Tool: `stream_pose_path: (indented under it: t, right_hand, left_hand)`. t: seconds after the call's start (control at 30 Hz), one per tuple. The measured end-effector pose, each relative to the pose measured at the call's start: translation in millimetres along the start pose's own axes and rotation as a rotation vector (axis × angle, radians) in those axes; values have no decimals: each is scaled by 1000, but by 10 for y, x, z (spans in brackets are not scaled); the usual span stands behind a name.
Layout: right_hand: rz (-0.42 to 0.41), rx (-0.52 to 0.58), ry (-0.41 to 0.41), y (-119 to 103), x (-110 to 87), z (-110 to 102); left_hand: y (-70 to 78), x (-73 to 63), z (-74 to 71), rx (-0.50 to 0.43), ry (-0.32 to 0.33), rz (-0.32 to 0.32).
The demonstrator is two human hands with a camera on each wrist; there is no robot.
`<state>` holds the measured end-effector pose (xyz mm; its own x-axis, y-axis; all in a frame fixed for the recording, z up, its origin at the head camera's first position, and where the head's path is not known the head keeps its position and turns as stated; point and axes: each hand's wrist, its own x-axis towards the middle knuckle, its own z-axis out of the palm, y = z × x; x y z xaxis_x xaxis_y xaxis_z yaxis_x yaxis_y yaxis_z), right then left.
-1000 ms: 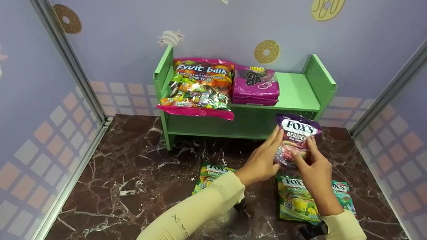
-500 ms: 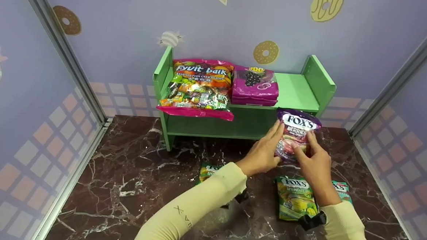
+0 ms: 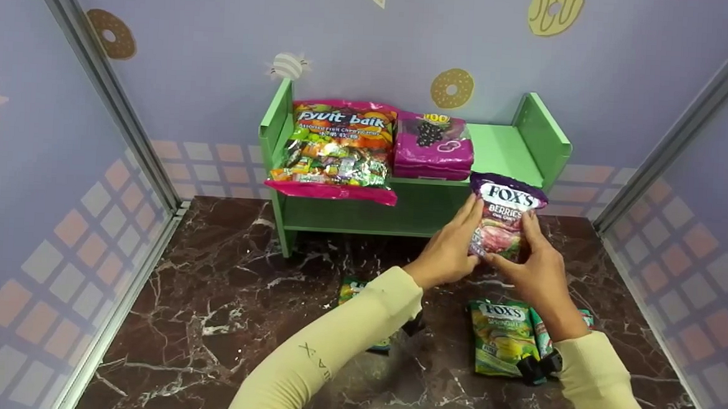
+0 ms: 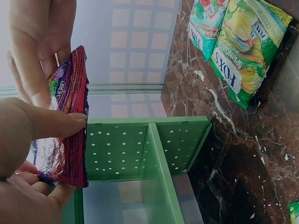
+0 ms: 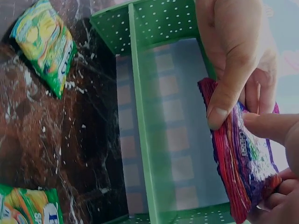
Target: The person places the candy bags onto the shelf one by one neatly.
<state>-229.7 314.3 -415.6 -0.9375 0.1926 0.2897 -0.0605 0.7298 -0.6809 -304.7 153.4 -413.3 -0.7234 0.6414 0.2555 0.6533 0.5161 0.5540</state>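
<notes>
Both hands hold a purple bag of Fox's Berries candy (image 3: 500, 218) in front of the right part of a green shelf (image 3: 507, 153). My left hand (image 3: 451, 246) grips its left side, my right hand (image 3: 538, 270) its right side, with the right thumb near the bottom edge. The bag's top overlaps the front edge of the upper board in the head view. Seen from the left wrist, the thumb presses the bag's red-purple end (image 4: 74, 135). From the right wrist, a thumb pinches the crimped edge of the candy bag (image 5: 238, 158), tilted beside the shelf (image 5: 145, 140).
On the upper board sit a large Fyuit Baik candy bag (image 3: 342, 147) and a magenta grape-picture pack (image 3: 435, 152). A green Fox's bag (image 3: 503, 336) and a teal bag (image 3: 542, 335) lie on the dark marble surface; another green bag (image 3: 351, 289) is partly behind the left sleeve.
Both hands have raised the purple candy bag up and toward the shelf's upper board. The right thumb has slid from the bag's front down to its lower edge.
</notes>
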Motion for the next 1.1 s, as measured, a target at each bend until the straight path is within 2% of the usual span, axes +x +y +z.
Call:
stream_pose_path:
  t: [0.27,0.6,0.8,1.1]
  right_hand:
    - [-65,-61,-74,72,85,-13]
    - [-122,-82,-66,86,214,-67]
    - [-130,-90,-82,103,290,-126]
    - [-121,-87,-115,91,386,-220]
  left_hand:
    - [-5,64,-42,-7,6,-2]
    - [28,153,-76,10,18,-18]
    - [72,201,-102,18,6,-48]
    - [110,257,-129,40,11,-55]
